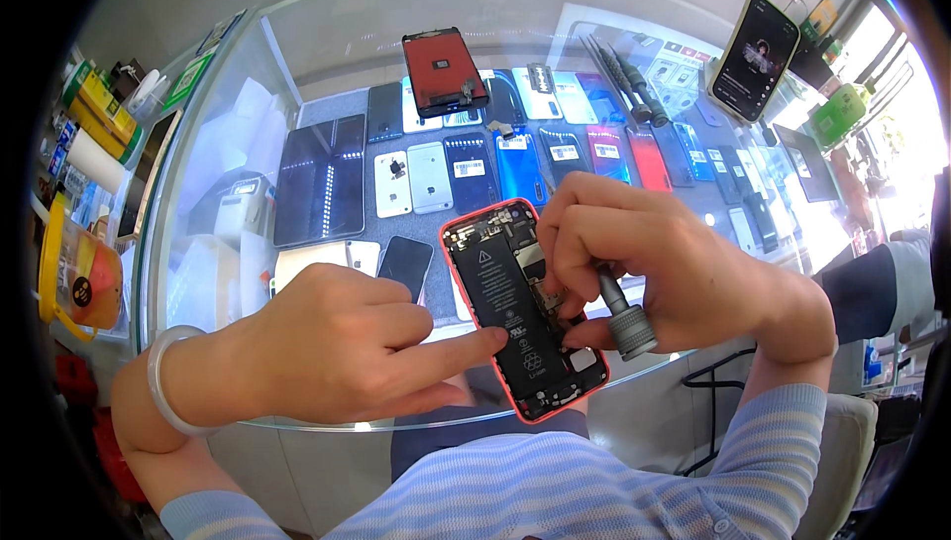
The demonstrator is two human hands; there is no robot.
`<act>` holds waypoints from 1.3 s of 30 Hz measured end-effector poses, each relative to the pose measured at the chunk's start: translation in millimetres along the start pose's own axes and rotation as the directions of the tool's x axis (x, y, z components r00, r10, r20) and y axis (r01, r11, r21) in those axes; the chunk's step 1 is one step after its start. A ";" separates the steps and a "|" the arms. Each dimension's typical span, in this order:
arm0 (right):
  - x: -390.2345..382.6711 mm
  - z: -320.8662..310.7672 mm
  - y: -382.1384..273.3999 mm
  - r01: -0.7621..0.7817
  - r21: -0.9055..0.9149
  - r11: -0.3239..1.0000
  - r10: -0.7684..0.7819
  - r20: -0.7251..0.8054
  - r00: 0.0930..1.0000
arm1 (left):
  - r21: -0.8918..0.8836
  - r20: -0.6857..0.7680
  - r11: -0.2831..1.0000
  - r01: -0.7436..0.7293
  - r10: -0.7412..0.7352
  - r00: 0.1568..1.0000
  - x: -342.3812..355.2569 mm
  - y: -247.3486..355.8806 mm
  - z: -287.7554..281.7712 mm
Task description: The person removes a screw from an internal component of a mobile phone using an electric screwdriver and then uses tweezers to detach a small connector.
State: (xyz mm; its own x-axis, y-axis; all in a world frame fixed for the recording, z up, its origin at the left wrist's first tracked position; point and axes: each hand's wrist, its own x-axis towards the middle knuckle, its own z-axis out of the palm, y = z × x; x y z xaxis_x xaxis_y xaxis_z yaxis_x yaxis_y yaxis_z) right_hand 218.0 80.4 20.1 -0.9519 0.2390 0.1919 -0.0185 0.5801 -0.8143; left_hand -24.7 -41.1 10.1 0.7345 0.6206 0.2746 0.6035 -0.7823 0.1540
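Apparently, internal work is being done on the opened phone (pixel 525 312) over the counter's (pixel 362 426) near edge. The battery (pixel 500 287) is touched by the left hand (pixel 342 347), grip unclear; a screwdriver (pixel 632 330) is gripped by the right hand (pixel 634 253). Steady support seems required next.

Striped blue-white top (pixel 535 486), matching sleeves (pixel 778 431), pale rounded bangle (pixel 155 381).

The phone (pixel 520 310) has a red edge and is open, so its insides show. A long black battery (pixel 503 287) fills much of the left side, with little shiny parts (pixel 532 261) on the right. Its far end leans left. A gray tool (pixel 631 330) slants by its right side, bumpy end near.
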 end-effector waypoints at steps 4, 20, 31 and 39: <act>0.7 -3.7 -0.7 -0.121 0.087 0.989 0.120 0.018 0.993 | -0.013 0.000 1.000 -0.003 0.003 1.000 0.8 -1.9 1.3; 7.8 15.0 5.8 0.037 0.273 0.961 0.018 -0.194 0.981 | -0.084 -0.078 0.994 0.068 -0.074 0.994 2.9 -0.6 0.0; 16.1 37.4 3.8 0.366 -0.139 0.920 -0.389 -0.223 0.894 | -0.186 -0.234 0.982 0.043 -0.087 0.968 2.9 4.3 7.1; 8.9 2.7 15.3 0.290 -0.220 0.931 -0.343 -0.262 0.902 | -0.022 -0.379 0.855 0.518 -0.487 0.787 -11.6 -57.4 -26.1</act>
State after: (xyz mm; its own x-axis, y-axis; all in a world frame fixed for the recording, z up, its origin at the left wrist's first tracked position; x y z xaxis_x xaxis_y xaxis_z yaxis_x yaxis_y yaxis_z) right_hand 208.4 89.3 7.9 -0.7719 0.2209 0.5962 -0.2261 0.7810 -0.5821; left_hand -76.0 -4.8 22.8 0.1665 0.8496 0.5005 0.8896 -0.3484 0.2953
